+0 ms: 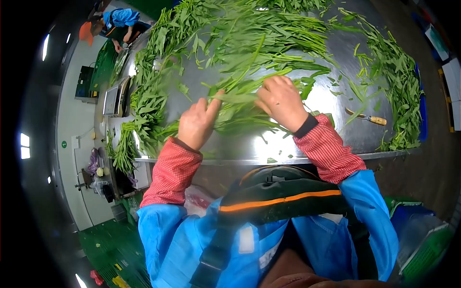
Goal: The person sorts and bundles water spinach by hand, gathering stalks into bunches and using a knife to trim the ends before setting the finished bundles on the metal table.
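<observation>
Between my hands, over the metal table, is a loose bunch of water spinach, long green stems with narrow leaves. My left hand pinches its left side between thumb and fingers. On the other side, my right hand has its fingers curled onto the stems and leaves. Beyond them lies a larger heap of water spinach. A curved sickle knife with a wooden handle rests on the table to the right, apart from my hand.
The metal table carries more greens along its left and right edges. A scale stands at the left edge. Another person in blue works at the far left. Green crates are on the floor.
</observation>
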`<act>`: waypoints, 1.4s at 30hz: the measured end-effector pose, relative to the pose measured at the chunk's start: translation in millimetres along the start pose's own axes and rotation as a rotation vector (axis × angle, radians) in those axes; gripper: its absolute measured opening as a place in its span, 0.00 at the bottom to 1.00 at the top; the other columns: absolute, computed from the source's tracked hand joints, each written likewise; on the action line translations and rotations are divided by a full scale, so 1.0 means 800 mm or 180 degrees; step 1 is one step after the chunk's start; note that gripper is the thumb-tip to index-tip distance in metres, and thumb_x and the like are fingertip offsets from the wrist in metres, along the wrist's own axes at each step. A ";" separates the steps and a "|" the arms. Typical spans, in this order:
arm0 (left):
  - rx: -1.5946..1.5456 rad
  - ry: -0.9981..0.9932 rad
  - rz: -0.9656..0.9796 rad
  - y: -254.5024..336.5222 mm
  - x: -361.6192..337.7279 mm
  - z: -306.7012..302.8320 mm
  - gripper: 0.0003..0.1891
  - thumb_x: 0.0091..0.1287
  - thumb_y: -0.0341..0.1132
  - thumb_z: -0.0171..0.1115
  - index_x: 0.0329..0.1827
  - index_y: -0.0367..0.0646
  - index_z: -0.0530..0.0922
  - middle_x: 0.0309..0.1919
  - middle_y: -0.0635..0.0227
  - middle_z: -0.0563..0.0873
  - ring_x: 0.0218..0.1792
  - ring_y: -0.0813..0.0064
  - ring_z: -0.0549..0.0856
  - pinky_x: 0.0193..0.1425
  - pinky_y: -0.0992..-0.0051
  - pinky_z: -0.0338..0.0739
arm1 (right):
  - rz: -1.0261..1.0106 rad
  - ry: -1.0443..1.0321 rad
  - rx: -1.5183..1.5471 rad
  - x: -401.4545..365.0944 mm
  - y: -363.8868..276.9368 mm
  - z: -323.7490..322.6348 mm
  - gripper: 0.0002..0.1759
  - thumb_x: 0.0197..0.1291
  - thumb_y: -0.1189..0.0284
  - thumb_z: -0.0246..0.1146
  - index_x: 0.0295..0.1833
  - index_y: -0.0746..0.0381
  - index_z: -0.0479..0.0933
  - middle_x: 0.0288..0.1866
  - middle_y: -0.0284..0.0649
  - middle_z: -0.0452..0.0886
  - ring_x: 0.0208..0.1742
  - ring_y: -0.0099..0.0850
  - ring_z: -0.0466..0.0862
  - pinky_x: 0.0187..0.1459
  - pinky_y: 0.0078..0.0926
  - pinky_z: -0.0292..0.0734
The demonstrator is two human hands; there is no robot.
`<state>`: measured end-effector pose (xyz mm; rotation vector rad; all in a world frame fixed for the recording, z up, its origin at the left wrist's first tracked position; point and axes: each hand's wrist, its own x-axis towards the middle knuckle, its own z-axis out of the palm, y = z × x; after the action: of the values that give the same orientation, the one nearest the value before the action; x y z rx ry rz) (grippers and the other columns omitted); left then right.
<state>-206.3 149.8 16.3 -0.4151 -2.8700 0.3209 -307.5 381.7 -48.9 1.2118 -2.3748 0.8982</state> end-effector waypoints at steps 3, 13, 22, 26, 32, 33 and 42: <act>-0.0052 -0.0010 -0.0039 0.000 -0.002 -0.006 0.32 0.55 0.23 0.57 0.67 0.54 0.71 0.28 0.65 0.72 0.26 0.66 0.79 0.26 0.67 0.75 | 0.0553 0.0493 0.1319 -0.009 0.024 0.001 0.08 0.59 0.68 0.66 0.39 0.61 0.79 0.30 0.39 0.79 0.35 0.34 0.80 0.42 0.32 0.76; -0.0099 0.0026 0.0077 -0.015 -0.024 -0.003 0.34 0.53 0.24 0.57 0.68 0.53 0.70 0.29 0.66 0.73 0.27 0.67 0.78 0.29 0.68 0.76 | 0.1886 0.0024 0.1019 -0.041 0.118 -0.074 0.19 0.62 0.62 0.65 0.46 0.68 0.79 0.29 0.39 0.81 0.29 0.32 0.81 0.34 0.27 0.75; 0.0236 -0.0021 0.0670 0.000 0.000 -0.014 0.33 0.57 0.28 0.58 0.69 0.60 0.70 0.33 0.63 0.74 0.27 0.66 0.77 0.29 0.67 0.74 | 0.0735 -0.2045 0.1651 0.022 0.069 -0.030 0.27 0.61 0.53 0.61 0.55 0.65 0.79 0.49 0.50 0.83 0.48 0.44 0.83 0.52 0.36 0.77; 0.0269 -0.0130 0.0662 -0.006 -0.009 -0.011 0.34 0.57 0.28 0.58 0.70 0.61 0.69 0.35 0.62 0.75 0.28 0.64 0.78 0.30 0.66 0.75 | 0.1351 -0.1560 0.2779 0.002 0.075 -0.007 0.18 0.61 0.67 0.65 0.51 0.68 0.75 0.38 0.39 0.81 0.41 0.28 0.79 0.45 0.27 0.75; 0.0181 -0.0218 0.0562 -0.010 -0.012 -0.006 0.35 0.55 0.26 0.58 0.70 0.59 0.69 0.35 0.61 0.76 0.28 0.64 0.79 0.31 0.66 0.76 | 0.2111 -0.0466 0.3947 -0.004 0.077 0.009 0.10 0.63 0.77 0.60 0.49 0.63 0.71 0.32 0.32 0.77 0.31 0.20 0.77 0.37 0.19 0.74; 0.0126 -0.0207 0.0533 -0.010 -0.011 -0.006 0.35 0.55 0.26 0.58 0.70 0.59 0.69 0.35 0.61 0.76 0.28 0.64 0.79 0.31 0.66 0.76 | 0.2313 -0.0310 0.4126 -0.004 0.082 0.004 0.11 0.63 0.76 0.60 0.50 0.63 0.71 0.31 0.32 0.76 0.30 0.21 0.76 0.37 0.19 0.75; -0.0545 0.0135 -0.0001 -0.028 -0.030 0.014 0.35 0.50 0.19 0.58 0.66 0.51 0.72 0.27 0.64 0.72 0.27 0.63 0.78 0.30 0.67 0.75 | 0.2516 0.0698 0.3750 -0.038 0.167 -0.070 0.15 0.68 0.69 0.59 0.56 0.63 0.75 0.28 0.28 0.71 0.21 0.13 0.65 0.21 0.11 0.60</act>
<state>-192.3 119.7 6.3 -0.4458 -2.8658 0.0650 -397.7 496.0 -75.0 0.2588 -2.0508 2.7195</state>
